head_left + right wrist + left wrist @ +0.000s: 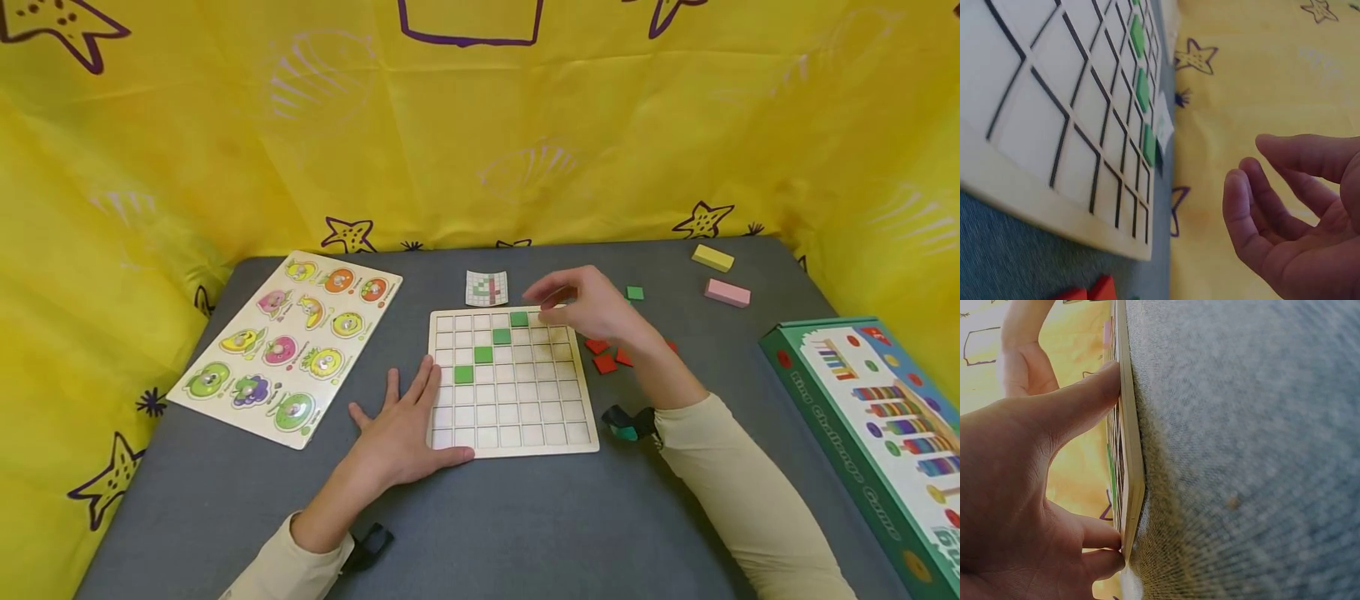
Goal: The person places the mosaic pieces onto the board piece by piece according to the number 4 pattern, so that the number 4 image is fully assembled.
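A pale wooden grid board (525,417) lies mid-table with a diagonal of green tiles (501,336) running up to its far edge. My left hand (408,417) lies flat on the table at the board's near left corner, fingers straight. The thumb (1088,400) presses against the board's edge (1130,462). My right hand (570,304) hovers over the board's far right corner with fingers loosely curled. It holds nothing, as its palm (1291,219) shows beside the board (1041,125) and green tiles (1142,90). Red tiles (604,357) and one loose green tile (634,292) lie right of the board.
A small pattern card (487,288) lies behind the board. A fruit peg puzzle (288,346) sits at the left. A yellow block (712,257) and a pink block (727,292) are at the far right, a green game box (870,433) at the right edge. Yellow cloth surrounds the table.
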### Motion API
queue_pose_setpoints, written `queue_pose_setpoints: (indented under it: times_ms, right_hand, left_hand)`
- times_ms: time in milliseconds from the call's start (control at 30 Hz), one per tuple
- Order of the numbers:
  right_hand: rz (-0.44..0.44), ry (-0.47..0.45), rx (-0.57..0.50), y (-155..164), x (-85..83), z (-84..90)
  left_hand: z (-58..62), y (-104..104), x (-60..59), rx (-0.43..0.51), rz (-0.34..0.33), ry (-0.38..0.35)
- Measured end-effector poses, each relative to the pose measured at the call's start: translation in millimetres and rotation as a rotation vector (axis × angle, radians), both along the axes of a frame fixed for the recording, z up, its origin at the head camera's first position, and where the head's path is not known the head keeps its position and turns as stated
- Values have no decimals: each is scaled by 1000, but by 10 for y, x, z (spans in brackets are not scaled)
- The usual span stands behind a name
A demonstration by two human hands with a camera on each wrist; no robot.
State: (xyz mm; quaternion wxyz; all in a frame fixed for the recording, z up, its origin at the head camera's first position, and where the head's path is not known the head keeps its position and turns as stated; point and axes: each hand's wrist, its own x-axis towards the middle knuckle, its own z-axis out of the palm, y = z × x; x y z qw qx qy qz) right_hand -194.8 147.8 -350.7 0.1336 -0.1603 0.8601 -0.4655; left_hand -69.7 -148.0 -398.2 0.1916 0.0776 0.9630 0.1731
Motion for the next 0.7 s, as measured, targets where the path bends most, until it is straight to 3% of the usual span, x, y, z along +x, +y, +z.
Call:
queue_pose_setpoints:
  times_ms: [367,700]
  right_hand:
    - [-166,-20,-50,473,-64,33]
    - [-226,-14,28,771,-192,-68]
  left_hand:
    - [-3,13,2,4,-1,-3]
    - [-10,3,1,-5,1,1]
